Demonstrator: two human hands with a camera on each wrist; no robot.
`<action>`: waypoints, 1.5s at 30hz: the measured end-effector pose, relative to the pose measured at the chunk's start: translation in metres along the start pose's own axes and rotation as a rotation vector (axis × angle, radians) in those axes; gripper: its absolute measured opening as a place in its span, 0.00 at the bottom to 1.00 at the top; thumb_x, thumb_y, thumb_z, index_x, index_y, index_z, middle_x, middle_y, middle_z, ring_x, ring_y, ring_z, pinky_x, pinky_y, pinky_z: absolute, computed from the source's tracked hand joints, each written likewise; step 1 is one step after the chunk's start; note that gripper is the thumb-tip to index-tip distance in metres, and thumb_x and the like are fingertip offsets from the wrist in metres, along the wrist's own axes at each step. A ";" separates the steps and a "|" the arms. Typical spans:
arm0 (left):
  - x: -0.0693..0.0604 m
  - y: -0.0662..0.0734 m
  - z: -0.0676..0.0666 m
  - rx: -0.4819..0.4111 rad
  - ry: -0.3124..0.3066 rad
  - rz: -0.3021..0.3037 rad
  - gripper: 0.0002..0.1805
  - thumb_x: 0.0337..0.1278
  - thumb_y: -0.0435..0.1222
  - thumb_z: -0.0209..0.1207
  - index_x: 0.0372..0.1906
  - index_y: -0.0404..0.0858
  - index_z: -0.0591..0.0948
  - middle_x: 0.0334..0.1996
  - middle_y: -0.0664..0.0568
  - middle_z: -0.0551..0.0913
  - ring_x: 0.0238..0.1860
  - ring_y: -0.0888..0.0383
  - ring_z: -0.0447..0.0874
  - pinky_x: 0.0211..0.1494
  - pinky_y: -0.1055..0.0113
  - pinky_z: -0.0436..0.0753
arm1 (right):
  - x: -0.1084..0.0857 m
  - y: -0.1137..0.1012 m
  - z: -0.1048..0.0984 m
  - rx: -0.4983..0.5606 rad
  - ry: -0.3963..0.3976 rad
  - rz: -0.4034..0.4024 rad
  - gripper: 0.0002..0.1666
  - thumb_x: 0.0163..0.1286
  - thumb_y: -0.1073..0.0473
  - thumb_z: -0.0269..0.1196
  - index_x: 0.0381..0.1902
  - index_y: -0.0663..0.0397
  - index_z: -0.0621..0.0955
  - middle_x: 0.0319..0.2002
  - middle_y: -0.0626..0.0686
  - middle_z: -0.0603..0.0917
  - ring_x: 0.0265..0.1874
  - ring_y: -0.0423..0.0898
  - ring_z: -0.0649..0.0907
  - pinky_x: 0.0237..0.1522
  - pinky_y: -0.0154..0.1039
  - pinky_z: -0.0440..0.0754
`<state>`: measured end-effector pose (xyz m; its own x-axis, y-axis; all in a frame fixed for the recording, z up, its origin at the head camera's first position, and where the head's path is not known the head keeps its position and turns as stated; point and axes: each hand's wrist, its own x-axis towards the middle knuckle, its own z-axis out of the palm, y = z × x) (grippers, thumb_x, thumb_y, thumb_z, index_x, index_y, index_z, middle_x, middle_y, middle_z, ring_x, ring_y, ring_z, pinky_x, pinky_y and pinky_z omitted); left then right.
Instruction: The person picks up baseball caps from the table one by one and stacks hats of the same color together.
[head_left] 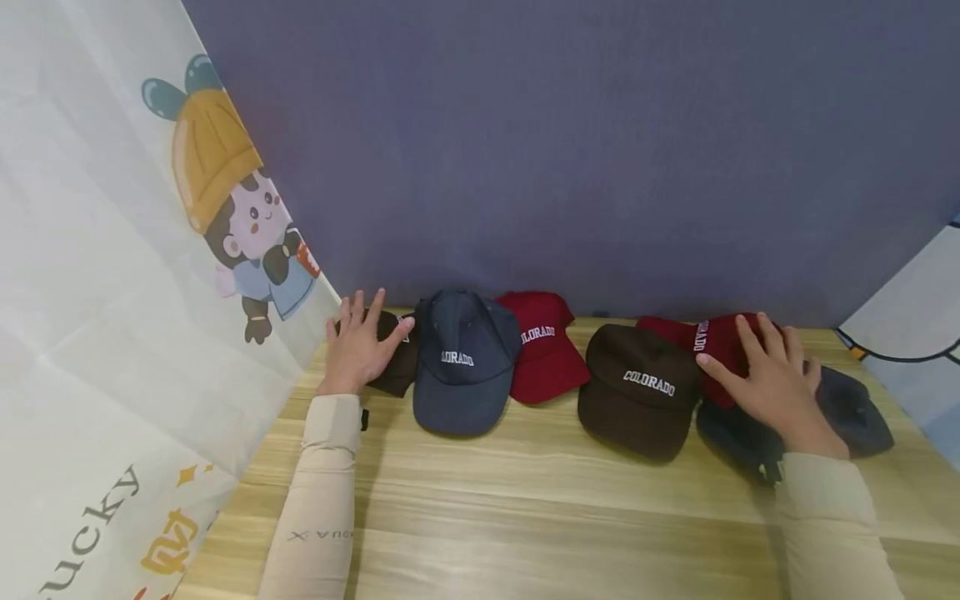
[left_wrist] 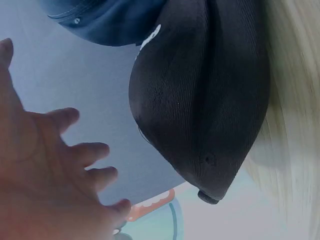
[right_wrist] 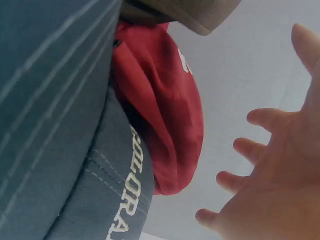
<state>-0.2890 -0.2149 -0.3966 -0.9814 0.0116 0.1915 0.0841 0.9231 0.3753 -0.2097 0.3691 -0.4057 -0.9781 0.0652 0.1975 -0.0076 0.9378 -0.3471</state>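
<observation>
My left hand (head_left: 358,352), fingers spread, hovers over the dark brown cap (head_left: 392,379) at the left end; the left wrist view shows the hand (left_wrist: 60,165) apart from that cap (left_wrist: 200,95). With fingers spread, my right hand (head_left: 780,387) is above a red cap (head_left: 723,333) and a dark blue cap (head_left: 738,437). In the right wrist view the hand (right_wrist: 280,170) stands clear of the red cap (right_wrist: 170,115) and the blue one (right_wrist: 60,125). Neither hand holds anything.
Between the hands lie a blue cap (head_left: 463,358), a red cap (head_left: 543,354) and a brown cap (head_left: 637,396) on the wooden table (head_left: 480,517). A grey-blue panel (head_left: 585,150) stands behind; a printed white sheet (head_left: 135,275) borders the left.
</observation>
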 end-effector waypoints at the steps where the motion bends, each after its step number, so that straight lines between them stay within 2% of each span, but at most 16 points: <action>1: 0.001 0.001 0.000 -0.006 0.019 0.019 0.52 0.64 0.76 0.36 0.84 0.53 0.46 0.83 0.38 0.42 0.84 0.36 0.33 0.79 0.32 0.38 | 0.000 0.000 0.000 0.007 0.009 -0.011 0.57 0.73 0.28 0.51 0.83 0.53 0.42 0.82 0.68 0.37 0.79 0.73 0.33 0.63 0.86 0.32; 4: 0.001 0.003 -0.001 -0.019 0.088 0.084 0.48 0.68 0.71 0.42 0.82 0.47 0.56 0.80 0.36 0.55 0.82 0.34 0.46 0.79 0.34 0.46 | 0.000 -0.002 -0.001 0.022 0.050 -0.038 0.55 0.74 0.30 0.52 0.83 0.54 0.46 0.82 0.68 0.41 0.78 0.73 0.39 0.64 0.85 0.35; 7: 0.001 0.007 -0.004 -0.032 0.148 0.147 0.39 0.71 0.62 0.52 0.75 0.42 0.70 0.73 0.37 0.70 0.76 0.35 0.63 0.76 0.37 0.58 | 0.001 -0.004 -0.002 0.040 0.102 -0.054 0.52 0.74 0.32 0.55 0.82 0.56 0.52 0.80 0.69 0.48 0.75 0.77 0.48 0.63 0.84 0.41; 11: -0.003 0.014 -0.007 -0.071 0.153 0.195 0.28 0.70 0.53 0.59 0.65 0.40 0.80 0.62 0.40 0.81 0.66 0.38 0.76 0.69 0.40 0.71 | 0.000 -0.007 -0.006 0.067 0.138 -0.075 0.46 0.76 0.39 0.58 0.79 0.59 0.59 0.75 0.72 0.57 0.67 0.80 0.58 0.60 0.83 0.47; 16: -0.008 0.028 -0.014 -0.117 0.144 0.218 0.20 0.69 0.49 0.62 0.57 0.41 0.84 0.53 0.43 0.85 0.56 0.42 0.82 0.59 0.44 0.78 | -0.002 -0.012 -0.014 0.114 0.148 -0.110 0.37 0.76 0.47 0.61 0.71 0.65 0.68 0.66 0.75 0.66 0.60 0.76 0.71 0.59 0.78 0.62; 19: -0.011 0.038 -0.016 -0.117 0.159 0.232 0.15 0.68 0.48 0.63 0.48 0.42 0.85 0.45 0.46 0.87 0.46 0.45 0.84 0.51 0.48 0.80 | -0.004 -0.015 -0.019 0.146 0.167 -0.125 0.32 0.75 0.50 0.62 0.66 0.67 0.72 0.62 0.74 0.70 0.55 0.73 0.78 0.56 0.74 0.68; 22: -0.013 0.050 -0.014 -0.092 0.185 0.245 0.12 0.67 0.48 0.64 0.38 0.43 0.84 0.35 0.49 0.85 0.35 0.49 0.83 0.39 0.52 0.80 | -0.005 -0.017 -0.024 0.161 0.182 -0.126 0.30 0.75 0.51 0.62 0.64 0.67 0.72 0.59 0.74 0.72 0.54 0.73 0.79 0.55 0.73 0.69; 24: -0.013 0.059 -0.008 -0.061 0.196 0.238 0.12 0.66 0.48 0.65 0.33 0.45 0.83 0.29 0.51 0.83 0.29 0.52 0.81 0.33 0.54 0.79 | -0.006 -0.018 -0.026 0.163 0.186 -0.121 0.29 0.75 0.51 0.61 0.64 0.67 0.72 0.58 0.74 0.73 0.54 0.73 0.79 0.54 0.73 0.69; 28: -0.015 0.074 0.015 -0.014 0.206 0.210 0.17 0.64 0.53 0.65 0.25 0.48 0.79 0.21 0.55 0.78 0.21 0.54 0.78 0.24 0.57 0.75 | -0.007 -0.021 -0.028 0.170 0.183 -0.117 0.30 0.75 0.51 0.62 0.64 0.67 0.72 0.58 0.73 0.73 0.54 0.73 0.79 0.55 0.73 0.69; 33: -0.019 0.084 0.035 0.035 0.220 0.173 0.25 0.61 0.59 0.64 0.21 0.47 0.72 0.17 0.54 0.75 0.16 0.54 0.74 0.19 0.60 0.69 | -0.009 -0.023 -0.027 0.183 0.187 -0.131 0.29 0.75 0.52 0.62 0.63 0.68 0.73 0.58 0.73 0.74 0.53 0.72 0.80 0.55 0.72 0.69; 38: -0.019 0.086 0.041 0.093 0.219 0.123 0.27 0.61 0.60 0.63 0.21 0.45 0.72 0.16 0.52 0.75 0.16 0.51 0.76 0.17 0.58 0.70 | -0.009 -0.023 -0.025 0.158 0.169 -0.141 0.27 0.75 0.52 0.62 0.61 0.68 0.75 0.56 0.72 0.77 0.51 0.71 0.79 0.55 0.70 0.69; 41: -0.019 0.086 0.042 0.094 0.205 0.120 0.26 0.63 0.60 0.62 0.22 0.44 0.73 0.17 0.51 0.76 0.17 0.49 0.77 0.17 0.56 0.72 | -0.009 -0.023 -0.025 0.127 0.138 -0.146 0.24 0.75 0.51 0.61 0.57 0.66 0.78 0.53 0.71 0.81 0.47 0.68 0.80 0.50 0.67 0.72; 45: -0.018 0.088 0.044 0.103 0.191 0.156 0.23 0.68 0.55 0.59 0.25 0.43 0.75 0.19 0.48 0.79 0.19 0.47 0.80 0.19 0.53 0.75 | -0.007 -0.025 -0.023 0.105 0.089 -0.149 0.18 0.75 0.49 0.62 0.50 0.58 0.82 0.40 0.63 0.88 0.36 0.58 0.83 0.37 0.54 0.77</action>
<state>-0.2717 -0.1168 -0.4068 -0.9069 0.0934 0.4110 0.2044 0.9502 0.2353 -0.1978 0.3535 -0.3770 -0.9424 -0.0378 0.3324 -0.1774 0.8989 -0.4005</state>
